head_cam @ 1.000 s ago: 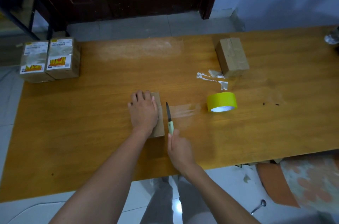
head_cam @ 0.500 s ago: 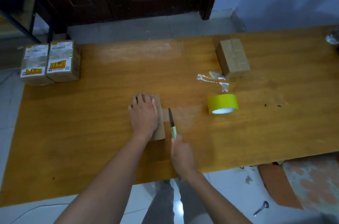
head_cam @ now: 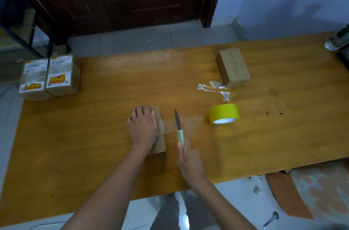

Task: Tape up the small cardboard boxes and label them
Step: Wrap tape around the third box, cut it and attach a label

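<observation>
A small cardboard box [head_cam: 160,131] lies in the middle of the wooden table [head_cam: 98,131], and my left hand [head_cam: 144,127] presses flat on its top. A strip of clear tape [head_cam: 188,122] runs from the box rightward to the yellow tape roll [head_cam: 224,113]. My right hand [head_cam: 189,160] grips the pale green handle of a knife [head_cam: 179,128]. Its blade points away from me and lies across the tape strip just right of the box.
Two labelled boxes [head_cam: 50,77] sit at the table's far left corner. A taped plain box [head_cam: 233,67] stands at the back right, with tape scraps [head_cam: 215,88] beside it. A bottle [head_cam: 338,40] is at the far right edge.
The knife has shifted slightly right, away from the box, along the tape strip. My left hand stays pressed on the box. The view has moved a little.
</observation>
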The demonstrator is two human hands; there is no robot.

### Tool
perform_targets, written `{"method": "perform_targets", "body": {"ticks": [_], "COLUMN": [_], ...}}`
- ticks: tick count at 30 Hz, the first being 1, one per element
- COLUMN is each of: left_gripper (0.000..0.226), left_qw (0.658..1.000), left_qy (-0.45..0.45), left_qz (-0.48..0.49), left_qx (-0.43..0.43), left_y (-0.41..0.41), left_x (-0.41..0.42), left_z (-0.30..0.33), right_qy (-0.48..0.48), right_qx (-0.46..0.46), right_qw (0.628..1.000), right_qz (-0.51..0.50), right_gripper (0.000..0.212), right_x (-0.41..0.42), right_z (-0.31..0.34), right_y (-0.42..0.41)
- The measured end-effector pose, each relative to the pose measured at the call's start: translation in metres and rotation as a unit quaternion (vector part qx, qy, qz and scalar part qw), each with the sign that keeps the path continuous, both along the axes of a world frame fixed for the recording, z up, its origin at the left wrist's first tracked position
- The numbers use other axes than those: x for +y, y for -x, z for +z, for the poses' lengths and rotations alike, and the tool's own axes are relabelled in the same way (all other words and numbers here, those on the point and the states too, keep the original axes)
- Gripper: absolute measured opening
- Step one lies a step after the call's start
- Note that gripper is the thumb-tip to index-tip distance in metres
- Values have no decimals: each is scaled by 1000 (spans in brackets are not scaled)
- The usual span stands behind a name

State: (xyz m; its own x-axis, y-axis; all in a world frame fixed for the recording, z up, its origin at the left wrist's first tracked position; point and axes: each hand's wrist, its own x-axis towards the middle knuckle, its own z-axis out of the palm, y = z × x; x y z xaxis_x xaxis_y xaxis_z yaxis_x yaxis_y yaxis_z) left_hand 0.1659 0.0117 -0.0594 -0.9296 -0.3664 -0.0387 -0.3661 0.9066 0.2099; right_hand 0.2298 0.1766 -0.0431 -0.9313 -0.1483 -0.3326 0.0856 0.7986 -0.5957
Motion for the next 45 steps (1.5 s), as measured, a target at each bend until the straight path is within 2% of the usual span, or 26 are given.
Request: {"method": "perform_targets", "body": {"ticks": [4, 7, 9, 12, 15, 17, 19, 22, 23, 25, 27, 30, 31, 33, 36, 38, 41, 43, 45], "left_gripper": [36, 35, 34, 34, 33, 36, 51, 92, 99, 99, 98, 100, 101, 99, 90, 81, 70, 78, 84], "left_qw": [1000, 1000, 1000, 999, 989, 986, 980, 961, 958, 954, 949, 932, 923, 900, 854, 817, 773, 772, 781], "left_qy": [3, 2, -4, -48, -139, -146, -143, -166, -172, -188, -216, -280, -302, -353, -440, -497, -553, -553, -543], "left_qz": [-3, -3, -4, 9, 51, 74, 137, 206, 205, 213, 222, 231, 235, 247, 253, 256, 266, 266, 262], "left_qx": [-4, -3, -3, -12, 5, 31, 34, -78, -104, -98, -56, 10, 32, 65, 115, 137, 165, 165, 162], "left_y": [-3, -3, -3, 1, 5, 4, 3, 1, 0, -2, 0, 4, 6, 11, 18, 21, 21, 20, 19], "left_x": [-2, -3, -3, -5, -9, -12, -7, 12, 18, 23, 20, 19, 22, 35, 63, 80, 95, 98, 102], "left_z": [0, -1, 0, 2, 11, 17, 25, 34, 35, 37, 44, 65, 74, 95, 121, 135, 147, 148, 146], "right_qy": [71, 32, -7, -61, -112, -127, -145, -185, -199, -216, -176, 14, 103, 245, 315, 361, 455, 464, 438], "right_qx": [87, 176, 193, 153, 73, 51, 55, 38, 24, 1, 31, 128, 121, 28, -134, -193, -195, -161, -126], "right_qw": [988, 970, 960, 958, 968, 972, 973, 972, 971, 967, 968, 970, 969, 962, 939, 912, 869, 871, 889], "right_qz": [-109, -166, -201, -237, -212, -190, -171, -137, -129, -136, -178, -208, -189, -115, -26, -30, -22, -25, -41], "right_gripper": [24, 23, 23, 30, 32, 31, 31, 32, 34, 43, 49, 44, 44, 53, 81, 72, 36, 33, 41], "right_x": [44, 108, 154, 207, 226, 226, 225, 228, 229, 232, 231, 204, 184, 137, 70, 47, 43, 46, 48], "right_z": [21, 33, 34, 16, -8, -17, -21, -19, -18, -9, 7, 43, 57, 81, 100, 107, 111, 110, 110], "right_y": [13, 41, 64, 85, 97, 105, 113, 119, 120, 123, 130, 141, 142, 137, 126, 123, 123, 121, 119]}}
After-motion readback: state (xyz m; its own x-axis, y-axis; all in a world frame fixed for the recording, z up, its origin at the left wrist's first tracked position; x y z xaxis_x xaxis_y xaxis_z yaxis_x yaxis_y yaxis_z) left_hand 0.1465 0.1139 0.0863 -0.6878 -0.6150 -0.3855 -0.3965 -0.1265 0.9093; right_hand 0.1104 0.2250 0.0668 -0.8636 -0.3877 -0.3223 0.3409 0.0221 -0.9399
